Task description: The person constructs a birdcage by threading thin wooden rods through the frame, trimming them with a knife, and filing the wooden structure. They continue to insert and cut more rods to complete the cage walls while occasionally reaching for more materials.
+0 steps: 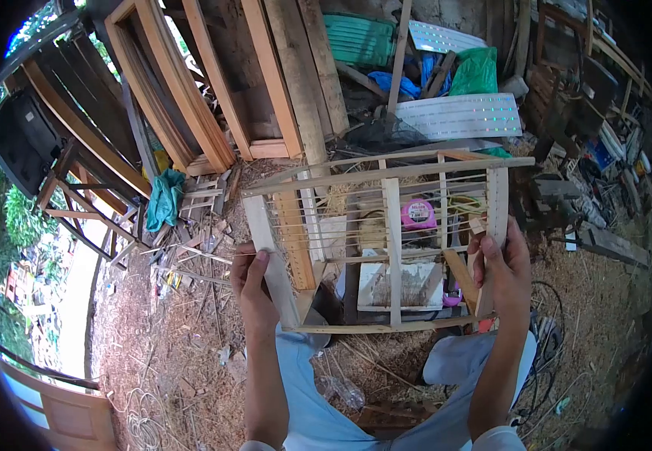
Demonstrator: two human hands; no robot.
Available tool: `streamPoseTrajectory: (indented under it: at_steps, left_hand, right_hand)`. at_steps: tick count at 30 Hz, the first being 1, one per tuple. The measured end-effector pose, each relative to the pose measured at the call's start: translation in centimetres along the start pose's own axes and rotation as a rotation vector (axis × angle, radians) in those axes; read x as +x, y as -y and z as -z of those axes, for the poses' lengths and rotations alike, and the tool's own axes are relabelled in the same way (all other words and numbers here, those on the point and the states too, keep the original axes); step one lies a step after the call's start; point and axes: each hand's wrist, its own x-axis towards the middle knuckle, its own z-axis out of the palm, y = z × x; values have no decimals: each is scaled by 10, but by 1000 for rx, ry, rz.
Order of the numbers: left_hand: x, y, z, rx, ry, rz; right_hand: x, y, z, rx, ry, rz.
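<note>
A small wooden cage (pixel 395 248) of pale slats and thin sticks is held up in front of me, above my knees. My left hand (pixel 254 282) grips its left end slat, thumb on the near face. My right hand (pixel 508 272) is closed around the right end post, with a small wood block (pixel 478 225) just beside the fingers. Through the bars a pink tape measure (pixel 418 215) shows behind the cage. Below it lies a white board (pixel 401 284) with brown marks, partly covered by the slats.
Wooden door frames (pixel 183 98) lean at the back left, near a green cloth (pixel 165 199). White perforated panels (pixel 457 116) and a green plastic sheet (pixel 475 71) lie at the back. Shavings cover the ground (pixel 168 331); a plastic bottle (pixel 343 391) lies between my legs.
</note>
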Motion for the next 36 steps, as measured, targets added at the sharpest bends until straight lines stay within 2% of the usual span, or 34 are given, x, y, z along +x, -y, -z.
streamPoseTrajectory:
  at_steps: [9, 12, 14, 15, 19, 21, 25, 31, 36]
  left_hand:
    - [3, 0, -1, 21, -10, -6]
    - [2, 2, 0, 31, 9, -4]
    - [3, 4, 2, 12, 12, -21]
    - [3, 5, 3, 25, 41, -35]
    - [3, 7, 1, -1, 60, 12]
    - [3, 7, 1, -47, 67, 45]
    - [3, 8, 2, -155, 131, 54]
    - [1, 7, 3, -246, 171, 123]
    - [1, 11, 6, -296, 250, 49]
  right_hand:
    - [2, 0, 1, -13, 46, 14]
    - [0, 4, -6, -82, -34, 70]
    - [0, 3, -11, -710, -508, 657]
    - [-11, 14, -20, -700, -505, 643]
    - [-44, 32, -101, -606, 169, 711]
    - [-37, 21, -144, -735, 217, 911]
    - [-22, 6, -185, -804, 195, 948]
    - [-18, -1, -198, -935, 181, 889]
    - [-21, -2, -203, -970, 105, 952]
